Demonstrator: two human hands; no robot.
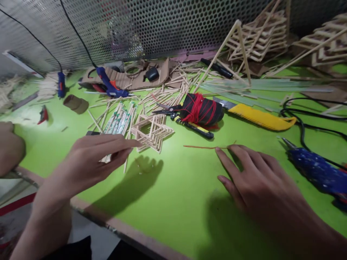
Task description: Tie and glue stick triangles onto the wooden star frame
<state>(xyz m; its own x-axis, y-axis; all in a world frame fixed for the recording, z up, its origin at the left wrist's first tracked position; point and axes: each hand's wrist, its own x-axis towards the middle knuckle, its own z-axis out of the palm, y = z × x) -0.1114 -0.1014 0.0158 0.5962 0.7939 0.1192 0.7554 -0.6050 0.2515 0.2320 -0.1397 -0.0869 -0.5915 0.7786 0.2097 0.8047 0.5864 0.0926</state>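
Note:
My right hand point(255, 177) lies palm down over the green tabletop, fingers spread. Its fingertips touch a thin reddish thread point(199, 147) stretched out on the surface. My left hand point(99, 162) hovers with its index finger stretched toward a star-shaped frame of small wooden sticks point(154, 133); whether the fingertip touches the star I cannot tell. Just beyond the left hand sits a bundle of clear-wrapped sticks with green marks point(119, 119). A black spool wound with red thread point(202, 110) rests between the hands, beside black-and-yellow cutters point(195, 128).
A yellow-handled cutter knife point(260, 115) lies beyond my right hand. One blue glue gun point(317, 169) is at the right, another point(111, 83) at the back left. Stacked stick frames point(260, 39) stand before the perforated metal screen point(168, 25). Another person's arm point(11, 150) shows far left.

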